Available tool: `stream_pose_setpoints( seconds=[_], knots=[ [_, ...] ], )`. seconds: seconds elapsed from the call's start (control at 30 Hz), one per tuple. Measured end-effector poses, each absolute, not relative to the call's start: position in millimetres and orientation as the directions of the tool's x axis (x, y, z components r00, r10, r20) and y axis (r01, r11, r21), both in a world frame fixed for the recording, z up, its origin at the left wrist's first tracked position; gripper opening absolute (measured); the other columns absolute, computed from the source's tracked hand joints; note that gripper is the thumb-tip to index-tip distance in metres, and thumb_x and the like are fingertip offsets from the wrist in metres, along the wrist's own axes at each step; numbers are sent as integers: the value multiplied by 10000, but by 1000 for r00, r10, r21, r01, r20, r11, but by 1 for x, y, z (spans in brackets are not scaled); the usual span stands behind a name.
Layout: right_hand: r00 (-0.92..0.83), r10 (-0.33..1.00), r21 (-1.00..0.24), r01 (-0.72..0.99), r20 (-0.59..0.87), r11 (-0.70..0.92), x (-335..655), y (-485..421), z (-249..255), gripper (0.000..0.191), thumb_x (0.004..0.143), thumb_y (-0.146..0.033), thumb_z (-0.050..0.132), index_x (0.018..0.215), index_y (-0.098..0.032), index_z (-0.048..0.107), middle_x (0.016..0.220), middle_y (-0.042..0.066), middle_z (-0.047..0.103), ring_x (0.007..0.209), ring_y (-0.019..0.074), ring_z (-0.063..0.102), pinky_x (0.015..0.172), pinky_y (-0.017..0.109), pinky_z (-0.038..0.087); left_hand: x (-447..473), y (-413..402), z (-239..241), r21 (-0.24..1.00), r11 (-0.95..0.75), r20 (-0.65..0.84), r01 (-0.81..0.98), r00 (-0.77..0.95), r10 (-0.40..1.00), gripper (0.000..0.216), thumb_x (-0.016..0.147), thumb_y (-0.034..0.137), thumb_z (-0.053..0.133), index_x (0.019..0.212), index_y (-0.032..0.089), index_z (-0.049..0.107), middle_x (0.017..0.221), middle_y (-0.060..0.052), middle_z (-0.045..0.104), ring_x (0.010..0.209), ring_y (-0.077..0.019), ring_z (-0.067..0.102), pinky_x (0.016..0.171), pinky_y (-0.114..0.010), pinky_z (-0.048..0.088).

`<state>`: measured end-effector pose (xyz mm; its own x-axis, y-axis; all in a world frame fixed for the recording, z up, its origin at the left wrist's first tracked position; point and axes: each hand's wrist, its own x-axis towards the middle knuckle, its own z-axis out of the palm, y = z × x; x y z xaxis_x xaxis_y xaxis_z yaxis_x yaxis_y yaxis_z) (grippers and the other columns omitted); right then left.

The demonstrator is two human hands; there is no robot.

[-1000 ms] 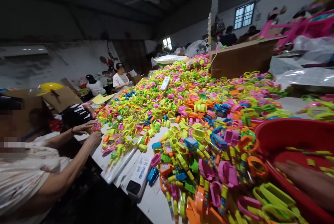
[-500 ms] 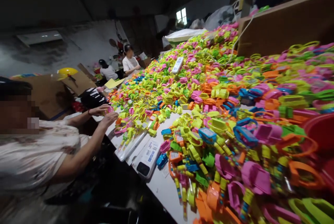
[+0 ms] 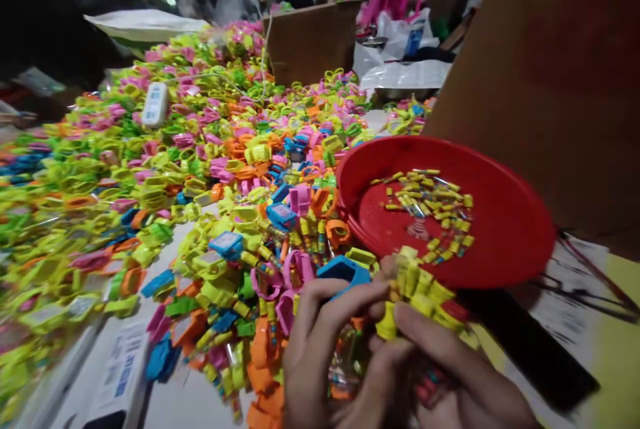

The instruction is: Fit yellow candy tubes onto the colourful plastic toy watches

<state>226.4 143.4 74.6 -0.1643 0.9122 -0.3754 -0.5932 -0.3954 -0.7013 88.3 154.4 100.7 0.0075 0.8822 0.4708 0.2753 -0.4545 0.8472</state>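
**Two hands gripped a bunch of yellow plastic parts (image 3: 413, 289) beside a red basin.**

A long heap of neon plastic toy watches (image 3: 200, 169) ran toward the far end of a white table (image 3: 173, 402), with a white power strip (image 3: 155, 104) lying on it. A cardboard sheet (image 3: 555, 76) stood to the right, and the red basin (image 3: 505, 236) sat near right, holding small yellow pieces (image 3: 425, 202). Near the basin's rim, the left hand (image 3: 325, 349) curled around the bunch while the right hand (image 3: 450, 376) closed on it from the near side. Motion blur hid how many parts they held, and the frame cut off both wrists. Whether the left hand also held the blue watch piece (image 3: 345, 272) beside it could not be told.
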Motion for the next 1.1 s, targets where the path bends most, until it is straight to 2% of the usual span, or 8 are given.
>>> stream_pose_setpoints(
  seconds=[0.13, 0.23, 0.3, 0.43, 0.67, 0.83, 0.97, 1.1],
  knots=[
    [-39, 899, -678, -643, -436, -357, 214, 138, 83, 908, 782, -438, 988, 1573, -354, 552, 1376, 74, 768, 1259, 389, 735, 897, 485, 706, 77, 149, 102, 806, -500, 510, 317, 57, 858, 298, 1092, 308, 637, 1388, 321, 675, 1136, -36, 715, 1012, -172, 676, 882, -276, 621],
    [12, 866, -672, -637, -500, -379, 210, 136, 93, 881, 642, -448, 1076, 1401, -267, 666, 1296, 95, 806, 1247, 373, 748, 984, 459, 688, 66, 142, 101, 739, -509, 508, 442, 132, 851, 373, 1102, 233, 594, 1469, 288, 627, 1253, -46, 732, 1065, -162, 664, 959, -276, 597],
    [29, 841, -665, -628, -540, -405, 210, 133, 100, 846, 599, -483, 1087, 1308, -244, 693, 1228, 95, 824, 1141, 355, 790, 918, 432, 704, 61, 139, 100, 687, -517, 495, 511, 193, 847, 425, 1098, 183, 574, 1508, 288, 601, 1283, -51, 728, 1058, -145, 674, 964, -256, 590],
    [-91, 833, -618, -628, -546, -474, 216, 126, 102, 800, 664, -511, 1048, 1305, -206, 679, 1163, 125, 820, 861, 323, 822, 609, 384, 685, 54, 137, 98, 649, -554, 479, 522, 286, 830, 414, 1079, 209, 594, 1490, 252, 626, 1181, -91, 741, 1025, -186, 719, 899, -291, 632],
    [-632, 630, -333, -536, -452, -776, 242, 125, 65, 586, 779, -583, 936, 1049, -84, 792, 834, 126, 800, 641, 189, 769, 545, 211, 617, 51, 136, 100, 647, -603, 430, 467, 430, 794, 456, 1032, 438, 678, 1451, 258, 680, 1254, -156, 710, 1129, -295, 701, 934, -410, 649],
    [-691, 581, -355, -463, -430, -812, 237, 114, 59, 458, 787, -516, 946, 880, -130, 717, 611, -8, 645, 395, 41, 451, 361, 120, 348, 25, 125, 99, 689, -593, 333, 417, 545, 770, 364, 1063, 322, 621, 1416, 275, 699, 1224, -145, 712, 1111, -290, 709, 920, -389, 636],
    [-671, 647, -459, -477, -361, -750, 232, 108, 61, 329, 883, -450, 832, 909, -129, 763, 720, 37, 694, 444, 71, 522, 378, 156, 368, 9, 119, 91, 719, -620, 286, 314, 679, 676, 370, 1109, 164, 449, 1400, 233, 666, 1208, -122, 701, 1131, -225, 701, 954, -315, 605],
    [-693, 632, -519, -419, -348, -745, 229, 111, 57, 482, 932, -576, 772, 849, -101, 784, 628, 46, 662, 442, 97, 535, 324, 153, 293, 11, 115, 73, 763, -585, 372, 275, 554, 745, 349, 1105, 196, 533, 1438, 261, 611, 1149, -99, 739, 1043, -221, 741, 917, -345, 632]
  ],
)
